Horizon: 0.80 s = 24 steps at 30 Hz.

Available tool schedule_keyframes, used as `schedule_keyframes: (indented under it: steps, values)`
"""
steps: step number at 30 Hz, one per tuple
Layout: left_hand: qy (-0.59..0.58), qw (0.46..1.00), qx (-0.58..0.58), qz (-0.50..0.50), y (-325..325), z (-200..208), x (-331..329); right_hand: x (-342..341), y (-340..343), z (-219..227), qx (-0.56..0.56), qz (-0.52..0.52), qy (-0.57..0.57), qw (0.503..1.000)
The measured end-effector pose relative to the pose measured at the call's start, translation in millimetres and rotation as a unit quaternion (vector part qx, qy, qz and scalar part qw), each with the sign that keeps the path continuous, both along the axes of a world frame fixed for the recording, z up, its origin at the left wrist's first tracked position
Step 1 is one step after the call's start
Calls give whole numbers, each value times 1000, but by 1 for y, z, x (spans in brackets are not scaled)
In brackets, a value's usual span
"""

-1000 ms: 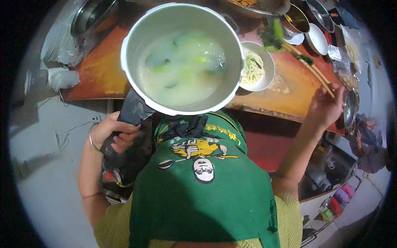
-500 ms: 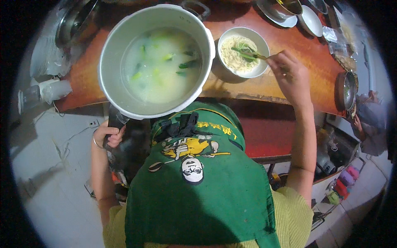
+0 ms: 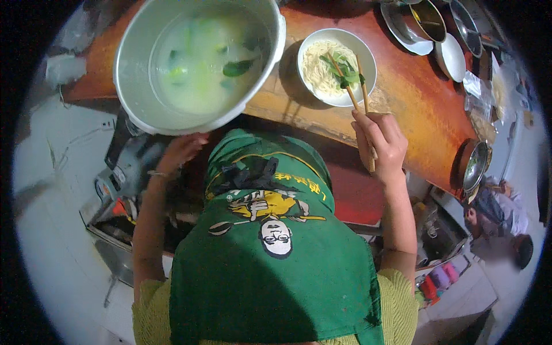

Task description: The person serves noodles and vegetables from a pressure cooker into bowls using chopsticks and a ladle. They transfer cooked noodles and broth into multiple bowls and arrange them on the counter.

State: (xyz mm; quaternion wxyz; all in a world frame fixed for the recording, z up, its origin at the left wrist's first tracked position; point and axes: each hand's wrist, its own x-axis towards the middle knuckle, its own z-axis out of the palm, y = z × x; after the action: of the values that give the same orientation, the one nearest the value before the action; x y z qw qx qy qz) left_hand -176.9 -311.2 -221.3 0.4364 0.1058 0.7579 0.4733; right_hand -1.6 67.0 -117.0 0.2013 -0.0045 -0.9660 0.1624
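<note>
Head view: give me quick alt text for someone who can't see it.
Seen from above, a person's right hand holds chopsticks whose tips set green leaves on noodles in a white bowl on an orange-brown counter. Their left hand is under the rim of a large metal pot of cloudy broth with greens.

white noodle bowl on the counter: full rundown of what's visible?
The bowl is round, white and smooth, ceramic or melamine by its look. It stands upright on the reddish-brown counter, right of the big metal pot and apart from it. It holds pale noodles with green leaves on top. A pair of wooden chopsticks, held in the right hand, reaches over the near rim, its tips at the greens. No hand touches the bowl itself.
</note>
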Motion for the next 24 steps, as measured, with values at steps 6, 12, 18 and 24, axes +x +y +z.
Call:
schedule_keyframes:
  steps: [6, 12, 18, 24]
  values:
    - [252, 950, 181, -20, 212, 33, 76, 13, 1, -7, -56, -9, 60, 997]
    - [527, 803, 274, -48, 276, 27, 71, 31, 8, -4, -88, 0, 88, 992]
    - [576, 803, 142, -55, 280, -11, 49, 61, 26, 4, -178, -65, 96, 977]
    - [590, 799, 100, -57, 284, -20, 45, 40, 62, -41, -426, -231, 100, 869]
